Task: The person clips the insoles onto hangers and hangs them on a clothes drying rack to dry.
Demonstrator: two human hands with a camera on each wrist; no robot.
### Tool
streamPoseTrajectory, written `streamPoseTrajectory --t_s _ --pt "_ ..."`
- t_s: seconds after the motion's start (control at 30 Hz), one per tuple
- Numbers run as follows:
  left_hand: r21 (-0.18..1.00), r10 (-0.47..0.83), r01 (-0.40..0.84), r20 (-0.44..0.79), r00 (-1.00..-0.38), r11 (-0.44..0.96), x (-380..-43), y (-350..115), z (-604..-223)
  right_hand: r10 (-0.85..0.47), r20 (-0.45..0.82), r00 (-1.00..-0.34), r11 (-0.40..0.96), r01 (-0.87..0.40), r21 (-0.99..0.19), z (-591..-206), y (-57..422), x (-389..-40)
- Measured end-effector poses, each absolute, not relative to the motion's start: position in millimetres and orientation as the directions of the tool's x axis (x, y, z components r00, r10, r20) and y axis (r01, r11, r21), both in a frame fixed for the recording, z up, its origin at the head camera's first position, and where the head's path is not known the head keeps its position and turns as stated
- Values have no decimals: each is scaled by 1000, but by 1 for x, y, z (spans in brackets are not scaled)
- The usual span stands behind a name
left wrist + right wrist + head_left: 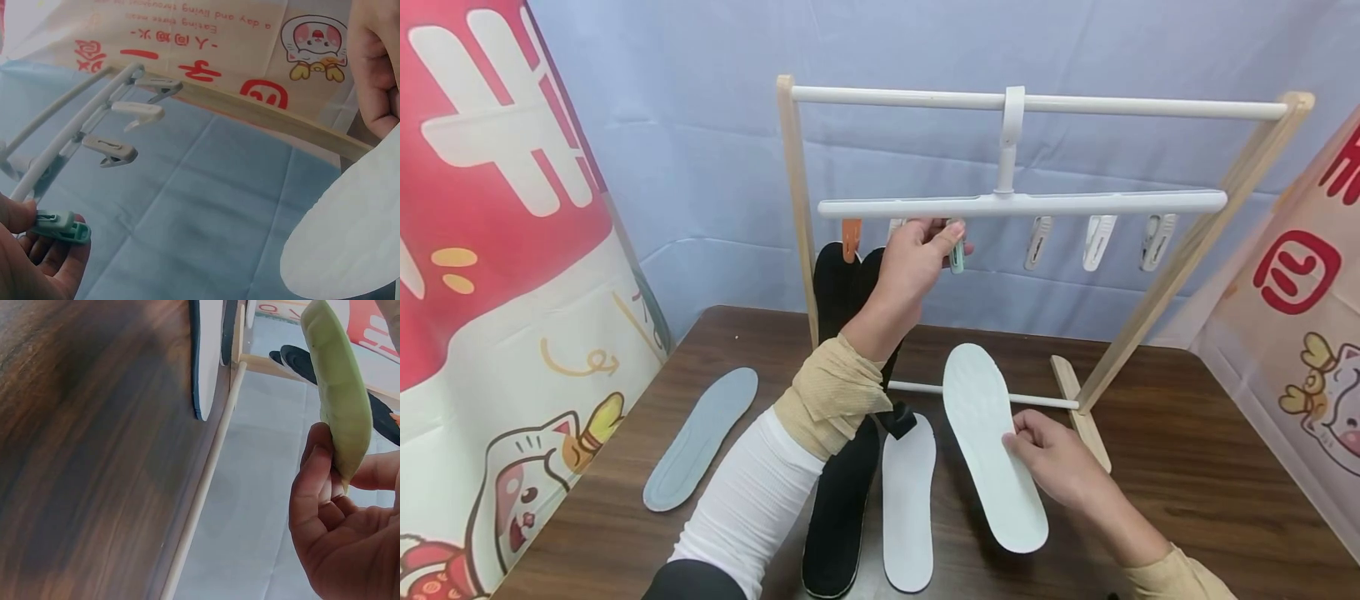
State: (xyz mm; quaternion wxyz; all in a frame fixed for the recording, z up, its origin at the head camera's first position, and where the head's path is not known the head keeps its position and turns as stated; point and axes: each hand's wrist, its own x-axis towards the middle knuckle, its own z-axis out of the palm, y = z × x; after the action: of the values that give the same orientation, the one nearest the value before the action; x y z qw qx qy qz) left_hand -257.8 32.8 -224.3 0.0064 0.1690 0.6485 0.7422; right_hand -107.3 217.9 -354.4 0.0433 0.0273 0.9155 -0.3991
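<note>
My left hand [906, 267] is up at the white clip hanger [917, 206], pinching a pale green clip [957, 257] between thumb and fingers; the left wrist view shows this clip [62, 226] closely. Lower down, my right hand [1063, 458] grips the right edge of a white insole [992, 442], raised above the table with its upper end tilted left. In the right wrist view the insole [340, 381] looks greenish, thumb on one side and fingers on the other. Black insoles [831, 287] hang near an orange clip [850, 240], partly hidden by my left arm.
A wooden rack with a white top rod [895, 98] carries the hanger; several grey-white clips [1099, 242] hang on its right half. On the brown table [1210, 500] lie a light blue insole [700, 442], a white insole [908, 517] and a black insole [833, 533].
</note>
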Motion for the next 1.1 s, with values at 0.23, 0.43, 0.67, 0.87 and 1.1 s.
streamPoseTrajectory --t_s 0.23,0.43,0.67,0.87,1.1 --pt "966 228 213 243 -943 -149 -257 33 -224 11 -68 -998 683 57 -729 -349 217 -108" --pt "965 224 215 246 -943 -152 -257 33 -224 13 -37 -999 683 36 -730 -340 213 -107" --pt "964 226 214 246 -943 -155 -257 32 -224 3 -15 -1000 672 13 -741 -334 209 -107" --pt "965 229 207 240 -943 -161 -256 31 -224 3 0 -1000 671 2 -741 -330 206 -109" --pt "965 231 203 238 -943 -166 -257 31 -224 -1 31 -1000 683 -23 -730 -322 206 -111"
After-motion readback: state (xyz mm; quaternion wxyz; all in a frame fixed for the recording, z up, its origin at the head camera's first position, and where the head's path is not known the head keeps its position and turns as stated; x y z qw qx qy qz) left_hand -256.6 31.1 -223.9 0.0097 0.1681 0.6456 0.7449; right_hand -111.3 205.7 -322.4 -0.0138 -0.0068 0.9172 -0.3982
